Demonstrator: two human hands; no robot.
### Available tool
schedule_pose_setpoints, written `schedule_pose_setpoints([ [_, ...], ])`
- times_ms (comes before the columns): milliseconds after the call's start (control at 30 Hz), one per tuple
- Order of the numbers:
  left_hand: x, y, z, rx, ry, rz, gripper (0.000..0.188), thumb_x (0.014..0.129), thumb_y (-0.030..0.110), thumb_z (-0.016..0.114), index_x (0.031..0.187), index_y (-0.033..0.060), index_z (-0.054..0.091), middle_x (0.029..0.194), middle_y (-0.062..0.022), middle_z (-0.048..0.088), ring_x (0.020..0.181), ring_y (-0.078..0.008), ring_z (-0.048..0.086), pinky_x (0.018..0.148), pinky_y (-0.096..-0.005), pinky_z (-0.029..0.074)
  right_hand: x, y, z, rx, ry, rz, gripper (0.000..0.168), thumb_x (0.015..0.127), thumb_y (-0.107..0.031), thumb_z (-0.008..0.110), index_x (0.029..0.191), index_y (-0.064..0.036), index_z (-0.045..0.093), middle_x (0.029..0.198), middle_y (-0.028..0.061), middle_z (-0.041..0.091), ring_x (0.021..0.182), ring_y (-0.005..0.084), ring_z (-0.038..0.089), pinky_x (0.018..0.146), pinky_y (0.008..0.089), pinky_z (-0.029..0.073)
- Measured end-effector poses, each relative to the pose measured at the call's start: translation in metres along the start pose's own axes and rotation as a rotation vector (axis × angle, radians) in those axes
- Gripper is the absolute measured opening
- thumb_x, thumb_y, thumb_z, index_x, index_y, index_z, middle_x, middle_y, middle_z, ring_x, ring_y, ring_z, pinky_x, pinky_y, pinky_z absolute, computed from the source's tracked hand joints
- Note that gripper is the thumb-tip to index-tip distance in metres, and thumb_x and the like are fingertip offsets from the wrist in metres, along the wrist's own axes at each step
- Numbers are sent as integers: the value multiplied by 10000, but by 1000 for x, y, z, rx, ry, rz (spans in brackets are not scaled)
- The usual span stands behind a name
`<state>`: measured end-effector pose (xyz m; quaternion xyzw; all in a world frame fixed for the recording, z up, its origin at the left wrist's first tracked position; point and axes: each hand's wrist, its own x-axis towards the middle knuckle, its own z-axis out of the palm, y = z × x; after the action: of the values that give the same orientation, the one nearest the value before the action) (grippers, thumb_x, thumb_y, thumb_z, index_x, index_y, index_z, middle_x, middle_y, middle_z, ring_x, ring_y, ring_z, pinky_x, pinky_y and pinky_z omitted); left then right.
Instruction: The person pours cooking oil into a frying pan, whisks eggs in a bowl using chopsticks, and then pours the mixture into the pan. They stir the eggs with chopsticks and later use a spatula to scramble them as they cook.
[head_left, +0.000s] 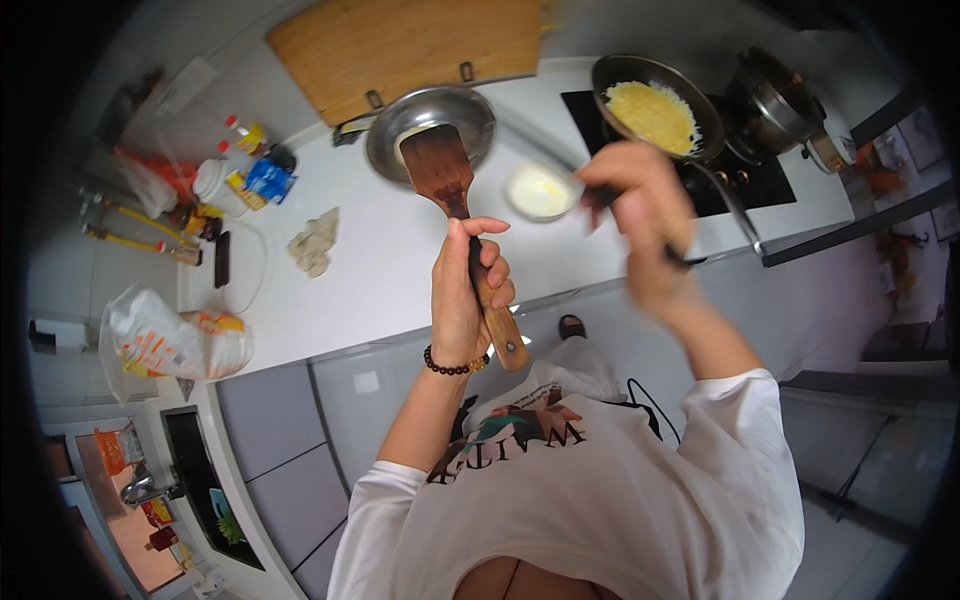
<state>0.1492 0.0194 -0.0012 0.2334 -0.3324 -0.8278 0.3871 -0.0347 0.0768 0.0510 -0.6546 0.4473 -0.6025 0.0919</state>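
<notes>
My left hand (455, 300) is wrapped around the handle of a wooden spatula (442, 165), its dark, scorched blade pointing away from me over a steel bowl (384, 139). Motion blurs my right hand (646, 217), which grips a long black-handled utensil (551, 146). Its straight grey end extends toward the bowl; whether it is a knife cannot be told. Beyond and left of that hand sits a small bowl (536, 193) with pale, yellowish contents. A thin yellow egg sheet (652, 116) lies in a frying pan (716, 135) on the black cooktop (772, 184).
Right of the pan stands a steel pot (776, 112). A wooden board (420, 37) leans on the wall. Leftward on the white counter (360, 300) are a crumpled cloth (315, 241), bottles and packets (270, 180), and a plastic bag (176, 337). The pan's handle (731, 199) projects toward the counter edge.
</notes>
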Motion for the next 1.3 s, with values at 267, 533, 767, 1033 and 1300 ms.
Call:
schedule_pose_setpoints([
  [267, 88, -107, 77, 200, 173, -85, 247, 1006, 311, 378, 1086, 100, 478, 737, 19, 350, 573, -42, 331, 428, -165, 262, 21, 187, -243, -473, -444, 547, 169, 882, -120, 563, 953, 24, 614, 923, 126, 618, 856, 241, 596, 808, 312, 456],
  [533, 123, -141, 95, 274, 257, -158, 163, 976, 175, 419, 1126, 122, 457, 628, 49, 323, 485, -35, 283, 397, -175, 235, 35, 338, -262, -663, -351, 235, 154, 846, -92, 567, 914, 30, 632, 942, 186, 614, 893, 387, 580, 784, 397, 471],
  [767, 143, -178, 108, 333, 378, -92, 738, 915, 60, 518, 1453, 242, 46, 606, 35, 440, 451, -39, 363, 389, -198, 312, 15, 279, -251, -482, -431, 369, 92, 819, -54, 604, 875, 19, 605, 869, 164, 586, 821, 332, 586, 750, 358, 465],
  [1033, 145, -209, 117, 254, 257, -173, 213, 947, 148, 525, 1148, 76, 516, 593, 77, 402, 450, -4, 337, 386, -182, 252, 40, 306, -300, -530, -469, 501, 124, 823, -88, 597, 857, 28, 624, 854, 162, 620, 784, 323, 620, 732, 366, 483],
  [1300, 162, -283, 193, 209, 343, -51, 114, 966, 225, 511, 1021, 125, 505, 591, 73, 403, 438, -12, 354, 382, -178, 263, 50, 360, -302, -332, -583, 117, 86, 801, -74, 580, 790, 11, 567, 762, 147, 560, 646, 291, 566, 602, 352, 453],
])
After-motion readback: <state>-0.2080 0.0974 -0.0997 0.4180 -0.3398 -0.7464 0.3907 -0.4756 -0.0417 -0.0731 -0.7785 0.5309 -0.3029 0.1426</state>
